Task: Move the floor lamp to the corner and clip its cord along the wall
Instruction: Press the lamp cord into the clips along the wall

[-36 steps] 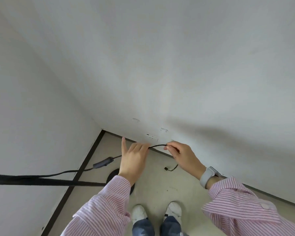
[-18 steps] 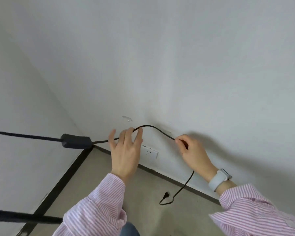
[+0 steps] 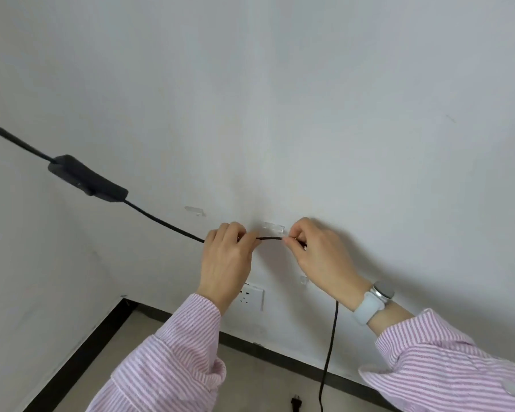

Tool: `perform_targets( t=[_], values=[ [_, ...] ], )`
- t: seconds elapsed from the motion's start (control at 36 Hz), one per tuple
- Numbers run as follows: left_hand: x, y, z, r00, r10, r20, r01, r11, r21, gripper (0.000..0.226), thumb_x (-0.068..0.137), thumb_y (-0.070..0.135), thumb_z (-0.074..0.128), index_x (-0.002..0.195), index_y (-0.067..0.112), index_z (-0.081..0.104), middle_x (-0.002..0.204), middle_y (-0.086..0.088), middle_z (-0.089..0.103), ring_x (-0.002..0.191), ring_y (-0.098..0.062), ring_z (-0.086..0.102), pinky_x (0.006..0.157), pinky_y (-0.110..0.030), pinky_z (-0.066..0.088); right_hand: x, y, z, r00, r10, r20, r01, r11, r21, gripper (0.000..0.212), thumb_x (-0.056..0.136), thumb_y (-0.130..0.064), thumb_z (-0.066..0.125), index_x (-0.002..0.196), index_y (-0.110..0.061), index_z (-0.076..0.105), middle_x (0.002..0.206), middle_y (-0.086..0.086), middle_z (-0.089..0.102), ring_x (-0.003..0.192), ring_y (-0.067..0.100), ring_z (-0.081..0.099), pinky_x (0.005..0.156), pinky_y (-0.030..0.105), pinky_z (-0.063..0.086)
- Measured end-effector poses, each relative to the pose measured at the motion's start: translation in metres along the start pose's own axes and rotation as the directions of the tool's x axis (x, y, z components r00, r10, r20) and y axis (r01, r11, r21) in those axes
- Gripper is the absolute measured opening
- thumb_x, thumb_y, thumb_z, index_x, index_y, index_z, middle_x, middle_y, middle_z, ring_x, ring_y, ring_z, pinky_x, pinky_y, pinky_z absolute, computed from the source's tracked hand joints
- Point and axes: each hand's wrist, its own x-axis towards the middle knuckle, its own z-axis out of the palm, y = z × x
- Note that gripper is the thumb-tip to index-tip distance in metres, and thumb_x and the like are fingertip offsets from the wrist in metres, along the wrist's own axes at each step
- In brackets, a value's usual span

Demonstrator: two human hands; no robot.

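Observation:
A thin black lamp cord (image 3: 164, 223) runs from the upper left, through an inline switch (image 3: 87, 182), to my hands. My left hand (image 3: 225, 260) and my right hand (image 3: 318, 257) each pinch it, holding a short taut stretch (image 3: 269, 238) just below a clear clip (image 3: 273, 228) on the white wall. Beyond my right hand the cord hangs down to the floor, where its plug (image 3: 295, 403) lies. A second clear clip (image 3: 195, 210) sits to the left, a third (image 3: 304, 281) lower right. The lamp itself is out of view.
A white wall socket (image 3: 252, 298) sits below my left wrist. A black skirting strip (image 3: 280, 358) lines both walls, which meet in a corner (image 3: 125, 298) at the left. Beige floor (image 3: 250, 388) lies below.
Both hands have risen and drawn together, pulling the looped cord into a short taut stretch under the clip. The view tilted up; the switch now hangs higher at the left.

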Motion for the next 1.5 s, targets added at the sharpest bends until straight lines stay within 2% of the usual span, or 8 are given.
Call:
perform_targets(
  t=[0.14,0.42,0.86,1.06,1.17,1.28,1.42,1.5],
  values=[
    [0.009,-0.012,-0.004,0.979,-0.175,0.105,0.179,0.984,-0.027,0.012,0.078,0.012,0.071,0.072,0.005,0.063,0.066,-0.01,0.061,0.064,-0.031,0.056,0.067,-0.041,0.042,-0.012,0.015,-0.008,0.996,0.084,0.001,-0.084,0.996,0.04,0.005,0.088,-0.02,0.051,0.085,-0.021,0.054,0.064,-0.01,0.06,0.058,0.01,0.053,0.064,0.04,0.05],
    [0.014,-0.012,0.004,0.982,-0.18,0.053,0.18,0.984,0.006,0.016,0.072,0.008,0.074,0.065,0.004,0.06,0.064,-0.011,0.061,0.061,-0.032,0.057,0.065,-0.042,0.044,-0.002,-0.002,-0.01,0.987,0.059,-0.149,-0.054,0.998,0.035,0.008,0.084,-0.011,0.05,0.08,-0.014,0.056,0.07,0.004,0.065,0.065,0.023,0.056,0.061,0.043,0.05],
    [0.005,-0.011,0.018,0.993,-0.114,-0.015,0.114,0.992,-0.051,0.01,0.077,0.015,0.072,0.071,0.011,0.065,0.067,-0.003,0.064,0.066,-0.028,0.058,0.072,-0.043,0.042,0.01,-0.014,-0.011,0.997,0.016,-0.072,-0.029,0.982,-0.187,0.012,0.085,-0.01,0.042,0.078,-0.013,0.052,0.074,0.007,0.064,0.066,0.029,0.056,0.058,0.041,0.048],
    [0.009,-0.007,0.021,0.987,-0.161,0.001,0.161,0.987,-0.011,0.015,0.077,0.019,0.071,0.066,0.011,0.064,0.061,-0.004,0.063,0.059,-0.029,0.057,0.069,-0.041,0.042,0.017,-0.015,-0.004,0.99,-0.042,-0.133,0.01,0.973,-0.232,0.009,0.085,-0.008,0.043,0.081,-0.01,0.051,0.075,0.01,0.062,0.063,0.034,0.055,0.052,0.034,0.035],
    [0.012,-0.01,0.021,0.98,-0.199,-0.026,0.2,0.98,0.013,0.017,0.079,0.02,0.069,0.068,0.01,0.062,0.066,-0.006,0.063,0.061,-0.03,0.056,0.067,-0.041,0.04,0.01,-0.008,0.003,0.979,-0.035,-0.2,0.005,0.989,-0.148,0.011,0.089,-0.014,0.046,0.081,-0.008,0.049,0.067,0.008,0.057,0.057,0.034,0.053,0.051,0.037,0.039],
    [0.016,-0.012,0.021,0.975,-0.21,-0.067,0.21,0.978,-0.005,0.015,0.082,0.018,0.066,0.072,0.009,0.061,0.071,-0.007,0.063,0.066,-0.03,0.056,0.069,-0.042,0.04,-0.007,0.012,0.015,0.98,0.045,-0.194,-0.044,0.999,0.009,0.012,0.089,-0.017,0.051,0.08,-0.01,0.05,0.057,0.001,0.052,0.051,0.023,0.046,0.053,0.036,0.04],
    [0.019,-0.015,0.022,0.966,-0.244,-0.086,0.239,0.969,-0.06,0.013,0.082,0.017,0.066,0.074,0.008,0.062,0.075,-0.009,0.064,0.071,-0.032,0.056,0.074,-0.045,0.038,-0.032,0.043,0.028,0.962,0.251,-0.104,-0.195,0.906,0.376,0.013,0.089,-0.021,0.053,0.077,-0.025,0.052,0.059,0.0,0.057,0.05,0.007,0.052,0.055,0.021,0.043],
    [0.018,-0.015,0.023,0.956,-0.276,-0.095,0.267,0.959,-0.097,0.011,0.082,0.015,0.066,0.075,0.007,0.063,0.078,-0.011,0.064,0.074,-0.033,0.056,0.075,-0.046,0.036,-0.049,0.06,0.03,0.956,0.294,-0.013,-0.252,0.841,0.478,0.021,0.089,-0.019,0.049,0.075,-0.031,0.058,0.057,-0.005,0.057,0.052,0.006,0.052,0.06,0.033,0.047]
  ],
)
